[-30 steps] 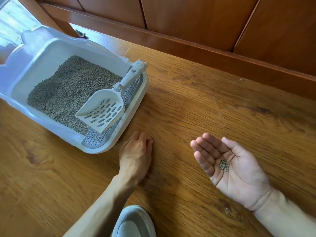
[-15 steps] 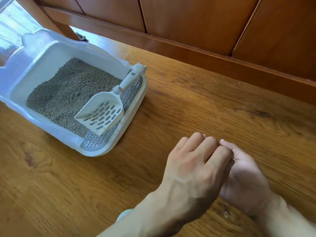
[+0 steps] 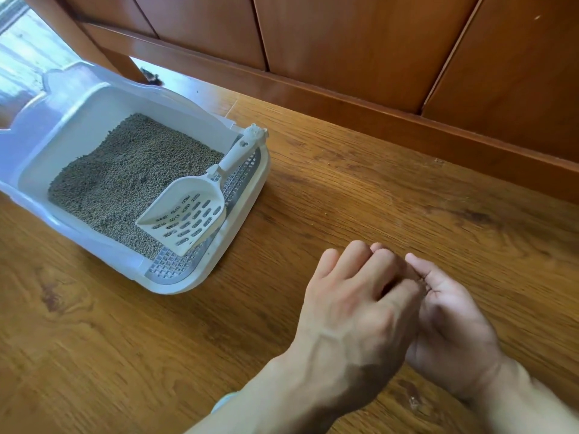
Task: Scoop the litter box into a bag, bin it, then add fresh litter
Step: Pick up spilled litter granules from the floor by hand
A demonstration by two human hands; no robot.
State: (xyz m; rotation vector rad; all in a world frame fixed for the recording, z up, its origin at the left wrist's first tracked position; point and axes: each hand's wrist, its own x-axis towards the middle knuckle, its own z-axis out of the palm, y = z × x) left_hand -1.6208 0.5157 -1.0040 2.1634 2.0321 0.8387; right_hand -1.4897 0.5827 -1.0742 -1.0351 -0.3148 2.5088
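Observation:
A white litter box (image 3: 248, 227) sits on the wooden floor at the left, filled with grey-brown litter (image 3: 125, 177). A white slotted scoop (image 3: 188, 214) lies in it, its bowl on the litter and its handle leaning on the right rim. To the right of the box, my right hand (image 3: 451, 324) is palm up and cupped. My left hand (image 3: 354, 308) lies over it with bent fingers reaching into the palm. The palm and anything in it are hidden. No bag is in view.
A grey grid step (image 3: 175, 264) spans the box's near end, and a translucent high wall (image 3: 37, 120) rises at its far left. A wooden panel wall with a baseboard (image 3: 376, 98) runs along the back. The pale toe of a shoe (image 3: 223, 401) peeks out under my left forearm.
One second ago my left hand rested on the floor by the box and my right palm showed a few litter pellets. The left hand has moved right and covers that palm.

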